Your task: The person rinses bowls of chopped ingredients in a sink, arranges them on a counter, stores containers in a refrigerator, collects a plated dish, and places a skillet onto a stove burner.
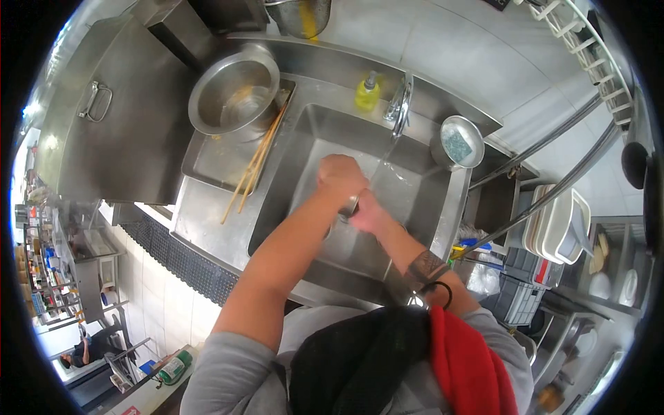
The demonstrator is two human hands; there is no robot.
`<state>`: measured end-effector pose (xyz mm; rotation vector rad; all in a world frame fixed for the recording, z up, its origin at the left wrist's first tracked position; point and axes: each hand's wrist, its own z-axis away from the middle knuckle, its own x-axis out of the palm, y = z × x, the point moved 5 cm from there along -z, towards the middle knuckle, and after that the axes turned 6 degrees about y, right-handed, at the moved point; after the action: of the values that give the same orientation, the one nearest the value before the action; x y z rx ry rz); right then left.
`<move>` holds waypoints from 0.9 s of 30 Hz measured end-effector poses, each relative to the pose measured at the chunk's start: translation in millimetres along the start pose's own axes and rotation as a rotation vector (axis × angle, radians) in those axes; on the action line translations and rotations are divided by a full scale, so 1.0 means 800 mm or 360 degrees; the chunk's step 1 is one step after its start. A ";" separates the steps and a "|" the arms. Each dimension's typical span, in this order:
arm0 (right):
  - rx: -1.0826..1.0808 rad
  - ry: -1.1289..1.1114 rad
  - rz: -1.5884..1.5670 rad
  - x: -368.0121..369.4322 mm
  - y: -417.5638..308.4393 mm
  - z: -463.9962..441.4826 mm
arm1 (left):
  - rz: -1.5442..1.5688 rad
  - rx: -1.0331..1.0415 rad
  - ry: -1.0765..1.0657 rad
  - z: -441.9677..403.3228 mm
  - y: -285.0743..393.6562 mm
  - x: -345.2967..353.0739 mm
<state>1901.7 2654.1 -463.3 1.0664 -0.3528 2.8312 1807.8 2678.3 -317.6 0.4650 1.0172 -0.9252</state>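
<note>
Above the sink (332,123), I am viewing two bare hands working close together, with a small metal piece (350,206) showing between them. The right hand (371,211) is closing on the piece from its side; the left hand (342,174) is curling over from above, its fingers facing away from me, so I am not able to tell whether it is gripping too. Water (383,164) is running from the tap (401,111) into the basin, beyond the hands. A bottle (367,94) of yellow liquid is standing just beside the tap, and a metal cup (438,151) holding a greenish pad (456,146) is sitting at the sink's far right corner. Left of the basin, a wide metal bowl (206,93) is resting on a tray (207,164) upon the steel desk (196,216), while long sticks (253,168) are lying across the tray's edge, pointing toward the wearer.
</note>
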 end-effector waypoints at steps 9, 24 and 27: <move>-0.1307 0.0398 0.2630 0.057 -0.164 0.133 | 0.2806 -0.0155 -0.0540 -0.037 -0.004 0.148; -0.1096 0.0648 0.1635 0.013 -0.369 -0.043 | 0.3017 -0.0209 -0.0384 -0.035 -0.013 0.143; -0.0848 0.0471 0.1331 0.064 -0.382 -0.017 | 0.3103 -0.0213 -0.0422 -0.030 -0.024 0.147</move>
<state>1906.2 2953.9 -384.0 0.4213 -1.7334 3.1195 1804.2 2633.4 -430.4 0.8733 0.0459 0.8194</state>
